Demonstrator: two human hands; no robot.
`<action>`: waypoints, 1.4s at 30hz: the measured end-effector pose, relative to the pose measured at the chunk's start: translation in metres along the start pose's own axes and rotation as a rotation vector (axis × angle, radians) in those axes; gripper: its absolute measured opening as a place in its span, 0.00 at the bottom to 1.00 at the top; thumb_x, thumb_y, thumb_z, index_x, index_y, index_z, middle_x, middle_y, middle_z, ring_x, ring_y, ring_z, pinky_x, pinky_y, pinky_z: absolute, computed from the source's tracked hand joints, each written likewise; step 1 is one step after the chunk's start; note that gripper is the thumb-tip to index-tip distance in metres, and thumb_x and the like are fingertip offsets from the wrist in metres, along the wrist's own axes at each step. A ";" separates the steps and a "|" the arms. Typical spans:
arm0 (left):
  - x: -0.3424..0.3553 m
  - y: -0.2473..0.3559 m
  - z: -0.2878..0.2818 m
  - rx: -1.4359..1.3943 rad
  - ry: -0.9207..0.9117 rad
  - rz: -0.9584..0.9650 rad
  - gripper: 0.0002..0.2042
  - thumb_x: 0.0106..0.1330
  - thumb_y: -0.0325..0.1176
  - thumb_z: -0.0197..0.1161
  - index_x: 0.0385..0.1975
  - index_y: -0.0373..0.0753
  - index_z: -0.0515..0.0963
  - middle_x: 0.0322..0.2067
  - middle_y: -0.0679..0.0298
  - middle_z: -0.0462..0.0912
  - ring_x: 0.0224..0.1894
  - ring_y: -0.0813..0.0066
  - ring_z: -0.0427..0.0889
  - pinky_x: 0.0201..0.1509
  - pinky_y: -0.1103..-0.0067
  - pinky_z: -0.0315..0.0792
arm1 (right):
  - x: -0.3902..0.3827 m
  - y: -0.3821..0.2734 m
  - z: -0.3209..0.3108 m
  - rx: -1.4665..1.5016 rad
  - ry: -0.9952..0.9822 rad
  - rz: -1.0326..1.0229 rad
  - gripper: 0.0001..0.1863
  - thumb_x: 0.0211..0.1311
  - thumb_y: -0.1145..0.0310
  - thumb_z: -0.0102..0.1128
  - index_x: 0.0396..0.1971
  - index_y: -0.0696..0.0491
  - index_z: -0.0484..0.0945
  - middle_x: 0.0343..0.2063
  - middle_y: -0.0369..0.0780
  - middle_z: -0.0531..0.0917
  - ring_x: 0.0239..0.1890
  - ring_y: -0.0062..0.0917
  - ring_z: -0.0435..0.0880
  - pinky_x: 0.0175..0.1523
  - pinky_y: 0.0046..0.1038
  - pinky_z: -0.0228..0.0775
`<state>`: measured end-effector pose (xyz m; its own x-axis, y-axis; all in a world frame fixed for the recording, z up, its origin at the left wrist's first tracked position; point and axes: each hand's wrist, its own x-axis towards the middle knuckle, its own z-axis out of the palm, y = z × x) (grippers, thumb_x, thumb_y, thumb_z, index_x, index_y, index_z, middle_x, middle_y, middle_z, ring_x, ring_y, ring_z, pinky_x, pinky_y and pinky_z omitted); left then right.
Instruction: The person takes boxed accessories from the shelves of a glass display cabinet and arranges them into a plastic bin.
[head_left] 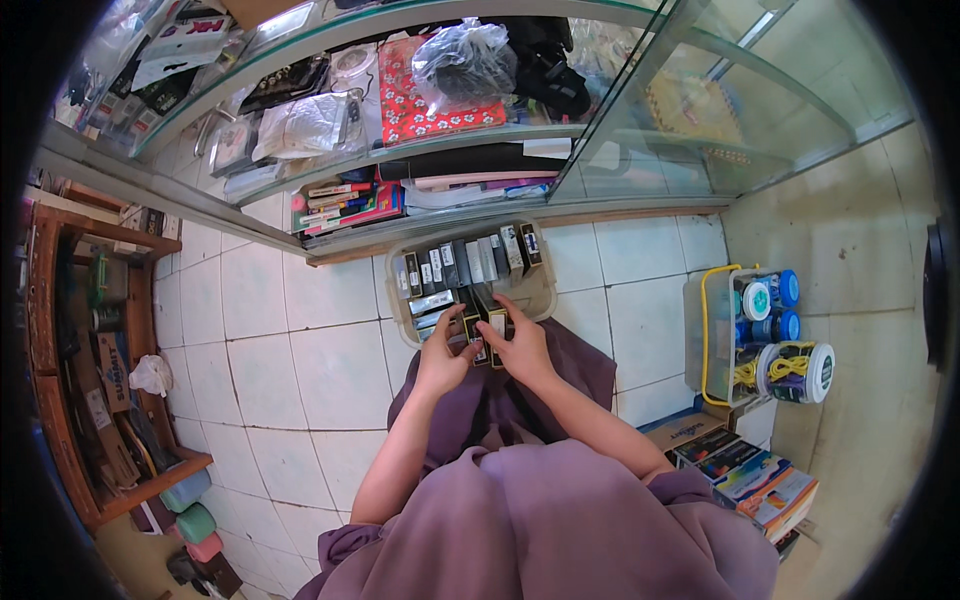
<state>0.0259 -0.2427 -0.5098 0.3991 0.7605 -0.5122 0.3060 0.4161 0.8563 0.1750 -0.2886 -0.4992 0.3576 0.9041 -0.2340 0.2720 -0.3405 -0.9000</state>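
A pale plastic tub (547, 290) sits on the tiled floor in front of my lap. Small slim boxes (447, 262), grey, black and white, stand in a row along its far side, and a few more lie at its left. At the tub's near edge my left hand (444, 356) is closed on a small black box with gold edging (478, 345). Right beside it, my right hand (520, 350) grips a similar black and gold box (497, 322), thumb across its front. The two boxes are side by side, partly covered by my fingers.
Beyond the tub stands a glass display cabinet (640, 208) with packed shelves. To the right are a clear basket with a yellow rim (706, 340), blue-lidded jars (788, 326) and stacked cartons (750, 480). A wooden shelf unit (150, 490) stands at the left.
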 end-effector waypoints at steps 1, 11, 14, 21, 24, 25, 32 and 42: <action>0.000 -0.006 -0.001 -0.013 0.000 0.055 0.33 0.57 0.20 0.64 0.64 0.44 0.60 0.49 0.53 0.79 0.42 0.71 0.82 0.38 0.79 0.77 | -0.001 -0.002 0.001 0.002 -0.005 -0.002 0.30 0.56 0.58 0.65 0.55 0.58 0.71 0.37 0.55 0.82 0.41 0.44 0.84 0.46 0.34 0.73; 0.005 0.024 -0.009 0.372 -0.156 0.154 0.36 0.49 0.23 0.67 0.62 0.42 0.63 0.51 0.51 0.78 0.49 0.62 0.82 0.47 0.73 0.76 | -0.004 0.046 0.014 0.423 0.178 0.337 0.29 0.63 0.56 0.61 0.58 0.50 0.58 0.46 0.45 0.74 0.40 0.34 0.81 0.34 0.42 0.82; 0.010 0.031 -0.013 0.514 -0.191 0.167 0.32 0.50 0.24 0.68 0.59 0.40 0.68 0.49 0.52 0.79 0.50 0.61 0.81 0.50 0.72 0.75 | -0.002 0.018 0.013 0.616 0.146 0.498 0.32 0.63 0.55 0.61 0.59 0.49 0.54 0.46 0.45 0.72 0.41 0.35 0.80 0.35 0.44 0.83; 0.050 0.038 -0.014 0.679 -0.346 0.176 0.28 0.52 0.22 0.65 0.57 0.39 0.70 0.49 0.52 0.80 0.50 0.57 0.80 0.54 0.71 0.74 | 0.009 0.026 0.012 0.817 0.178 0.670 0.34 0.62 0.58 0.62 0.60 0.48 0.51 0.48 0.45 0.71 0.43 0.33 0.79 0.36 0.42 0.82; 0.071 0.035 -0.013 0.761 -0.389 0.187 0.27 0.52 0.20 0.62 0.56 0.39 0.71 0.49 0.53 0.80 0.51 0.58 0.80 0.55 0.71 0.73 | 0.024 0.057 0.027 0.816 0.249 0.573 0.34 0.62 0.60 0.63 0.59 0.51 0.51 0.49 0.44 0.70 0.43 0.31 0.78 0.35 0.35 0.80; 0.078 0.032 -0.016 0.720 -0.367 0.233 0.26 0.51 0.20 0.59 0.54 0.41 0.73 0.47 0.52 0.81 0.50 0.54 0.79 0.54 0.69 0.73 | 0.029 0.062 0.031 0.818 0.248 0.574 0.34 0.62 0.60 0.63 0.59 0.51 0.51 0.49 0.44 0.70 0.43 0.31 0.78 0.35 0.35 0.80; 0.109 -0.003 -0.018 0.780 -0.192 0.343 0.26 0.48 0.17 0.55 0.52 0.40 0.76 0.47 0.51 0.80 0.51 0.51 0.77 0.55 0.66 0.70 | 0.066 0.079 0.062 1.018 0.249 0.721 0.15 0.65 0.66 0.59 0.50 0.52 0.70 0.45 0.39 0.77 0.46 0.28 0.78 0.49 0.37 0.75; 0.107 -0.039 0.005 1.125 0.060 0.472 0.29 0.47 0.21 0.64 0.55 0.38 0.72 0.48 0.58 0.72 0.50 0.57 0.72 0.54 0.68 0.70 | 0.094 0.127 0.072 1.252 0.043 0.858 0.27 0.68 0.45 0.46 0.54 0.52 0.70 0.53 0.41 0.74 0.57 0.32 0.72 0.60 0.43 0.61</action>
<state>0.0610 -0.1793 -0.5981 0.6417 0.7545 -0.1374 0.7311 -0.5478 0.4067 0.1788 -0.2280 -0.6616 0.0394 0.5370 -0.8427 -0.9285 -0.2921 -0.2295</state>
